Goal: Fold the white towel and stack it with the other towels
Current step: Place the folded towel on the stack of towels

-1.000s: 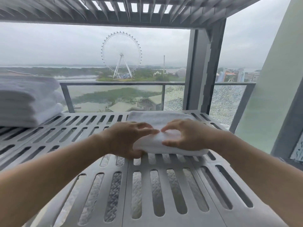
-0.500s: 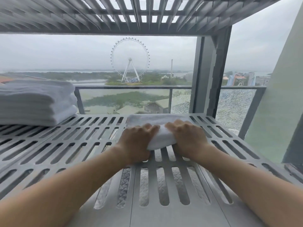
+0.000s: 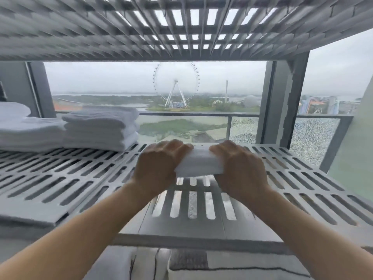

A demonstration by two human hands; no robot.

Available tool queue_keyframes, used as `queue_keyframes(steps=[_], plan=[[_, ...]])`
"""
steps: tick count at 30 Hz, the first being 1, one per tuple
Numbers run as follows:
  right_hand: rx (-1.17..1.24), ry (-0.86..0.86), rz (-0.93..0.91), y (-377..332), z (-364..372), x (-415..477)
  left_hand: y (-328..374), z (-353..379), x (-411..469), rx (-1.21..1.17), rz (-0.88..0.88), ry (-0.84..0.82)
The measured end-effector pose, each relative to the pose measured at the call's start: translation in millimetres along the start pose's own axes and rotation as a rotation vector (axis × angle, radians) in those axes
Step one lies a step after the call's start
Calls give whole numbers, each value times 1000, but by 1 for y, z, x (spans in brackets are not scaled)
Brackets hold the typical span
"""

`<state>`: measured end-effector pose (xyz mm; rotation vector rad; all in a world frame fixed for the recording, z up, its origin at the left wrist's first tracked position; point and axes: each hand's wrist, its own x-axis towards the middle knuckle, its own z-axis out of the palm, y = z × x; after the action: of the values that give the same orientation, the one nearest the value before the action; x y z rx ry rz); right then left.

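You are holding the folded white towel point(image 3: 196, 164) at the middle of the shelf point(image 3: 80, 178). Your left grip point(image 3: 159, 164) and right grip point(image 3: 240, 166) are curling round its ends, probably so the folds are not springing open on the way to the stack point(image 3: 101, 128).

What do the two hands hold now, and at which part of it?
Both hands grip the folded white towel: the left hand at its left end, the right hand at its right end.

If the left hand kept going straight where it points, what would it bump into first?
Likely nothing on the shelf: the left hand, gripping the folded towel, points at the far edge, and that stretch looks free. The towel stack sits off to its left. Beyond, depth is unclear.
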<state>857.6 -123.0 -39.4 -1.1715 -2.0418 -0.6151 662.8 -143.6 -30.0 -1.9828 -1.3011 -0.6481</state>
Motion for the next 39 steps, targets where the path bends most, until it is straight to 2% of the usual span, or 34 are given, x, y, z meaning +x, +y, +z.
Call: queue_keyframes(steps=[3, 5, 12, 19, 27, 31, 39], plan=[[64, 168, -18, -51, -19, -9, -20, -34, -41, 19, -14, 88], [129, 220, -33, -84, -27, -15, -33, -55, -72, 53, -16, 119], [240, 284, -161, -190, -44, -15, -85, -128, -161, 148, -107, 72], [341, 301, -237, -268, -45, 14, -143, -174, -200, 258, -173, 99], [423, 337, -298, -345, 3, 80, -240, -177, -220, 331, -210, 50], [422, 364, -323, -379, 38, 122, -304, -168, -218, 357, -166, 68], [460, 180, -318, -424, 107, 209, -419, -126, -200, 366, -141, 95]])
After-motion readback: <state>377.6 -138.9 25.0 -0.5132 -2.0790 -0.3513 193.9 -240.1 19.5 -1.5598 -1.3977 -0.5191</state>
